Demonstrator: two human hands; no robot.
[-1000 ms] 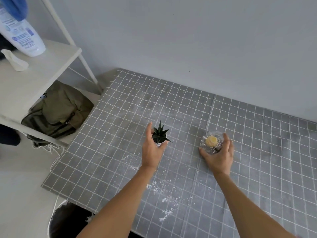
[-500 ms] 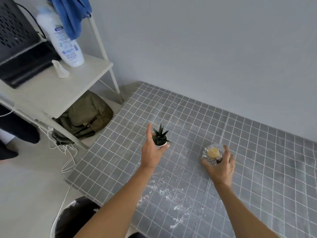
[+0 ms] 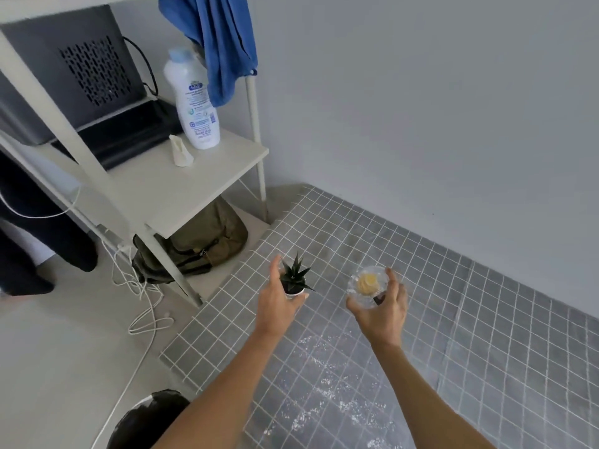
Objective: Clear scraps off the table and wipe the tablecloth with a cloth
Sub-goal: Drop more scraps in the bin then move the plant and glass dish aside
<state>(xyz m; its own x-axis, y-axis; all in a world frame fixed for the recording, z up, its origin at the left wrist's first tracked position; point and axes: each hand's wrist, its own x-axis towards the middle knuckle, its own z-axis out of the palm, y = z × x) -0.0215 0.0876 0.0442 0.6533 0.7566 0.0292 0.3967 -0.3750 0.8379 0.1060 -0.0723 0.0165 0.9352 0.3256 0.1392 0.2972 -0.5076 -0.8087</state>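
Note:
A grey checked tablecloth (image 3: 486,319) covers the table, with white crumbs (image 3: 327,380) scattered over its near part. My left hand (image 3: 278,306) holds a small potted succulent (image 3: 294,280) lifted above the table's left edge. My right hand (image 3: 382,309) grips a clear glass dish (image 3: 368,285) with something yellow inside, also raised off the cloth. A blue cloth (image 3: 223,43) hangs from the top of the white shelf unit at the upper left.
A white shelf unit (image 3: 181,189) stands left of the table, holding a white bottle (image 3: 194,102), a small white object (image 3: 181,151) and a dark appliance (image 3: 74,72). An olive bag (image 3: 201,244) and white cables (image 3: 142,306) lie beneath. A black-lined bin (image 3: 146,419) sits at the bottom left.
Both hands lifted the plant and the glass dish off the tablecloth and carried them left toward the shelf unit. My view swung left and up, revealing the shelf.

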